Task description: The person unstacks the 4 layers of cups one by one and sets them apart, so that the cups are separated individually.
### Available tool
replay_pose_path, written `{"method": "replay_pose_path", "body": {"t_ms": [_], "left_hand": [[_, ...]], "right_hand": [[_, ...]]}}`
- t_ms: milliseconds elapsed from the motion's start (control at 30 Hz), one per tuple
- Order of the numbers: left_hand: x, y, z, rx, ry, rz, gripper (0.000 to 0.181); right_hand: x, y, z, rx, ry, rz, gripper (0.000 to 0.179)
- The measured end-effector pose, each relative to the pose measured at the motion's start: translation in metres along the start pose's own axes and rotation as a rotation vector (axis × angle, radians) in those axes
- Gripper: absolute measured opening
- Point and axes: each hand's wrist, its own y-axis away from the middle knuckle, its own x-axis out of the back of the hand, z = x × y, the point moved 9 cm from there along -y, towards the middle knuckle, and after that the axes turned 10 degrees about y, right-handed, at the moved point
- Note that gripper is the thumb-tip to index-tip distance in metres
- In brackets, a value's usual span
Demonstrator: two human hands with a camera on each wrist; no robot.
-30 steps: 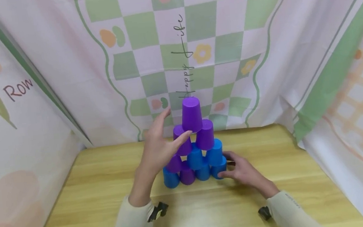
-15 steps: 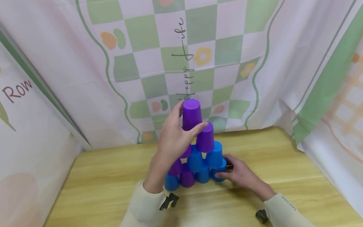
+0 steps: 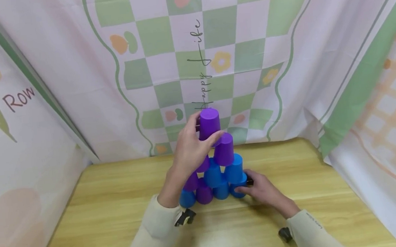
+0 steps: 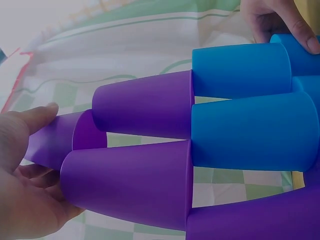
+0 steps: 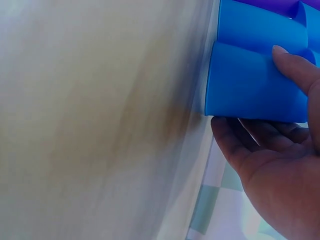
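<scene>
Upside-down cups form a pyramid on the table. My left hand (image 3: 190, 149) grips the topmost purple cup (image 3: 209, 121), thumb in front and fingers round its far side. In the left wrist view that cup (image 4: 55, 137) sits over the meeting point of two purple cups, the nearer purple cup (image 4: 130, 185) and the farther purple cup (image 4: 145, 105). At the bottom right, my right hand (image 3: 264, 188) holds the end blue cup (image 3: 237, 188) between thumb and fingers. The right wrist view has the thumb across this blue cup (image 5: 250, 90) and fingers along its outer side.
Lower rows mix blue and purple, such as a blue cup (image 3: 212, 173) in the middle and a purple cup (image 3: 204, 191) at the base. A wooden table (image 3: 113, 209) lies beneath. Behind it hangs a checked curtain (image 3: 156, 35), with more curtains at both sides.
My left hand has moved right and closed round the top purple cup. My right hand has stayed at the end blue cup. The pyramid still stands.
</scene>
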Motion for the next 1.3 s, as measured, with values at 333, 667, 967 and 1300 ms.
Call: {"method": "replay_pose_path", "body": {"t_ms": [333,667,967,1300], "left_hand": [[0.005,0.006,0.006,-0.031,0.03,0.009,0.069],[0.021,0.023,0.021,-0.13,0.121,0.039,0.062],[0.035,0.035,0.021,-0.132,0.105,0.091,0.063],[0.06,0.057,0.013,-0.107,0.118,0.192,0.061]], "right_hand": [[-0.001,0.0,-0.001,0.021,0.002,-0.021,0.051],[0.001,0.0,-0.003,0.047,0.039,-0.02,0.051],[-0.001,0.001,-0.005,0.052,0.032,-0.035,0.05],[-0.002,-0.001,0.002,0.0,0.051,-0.049,0.052]]}}
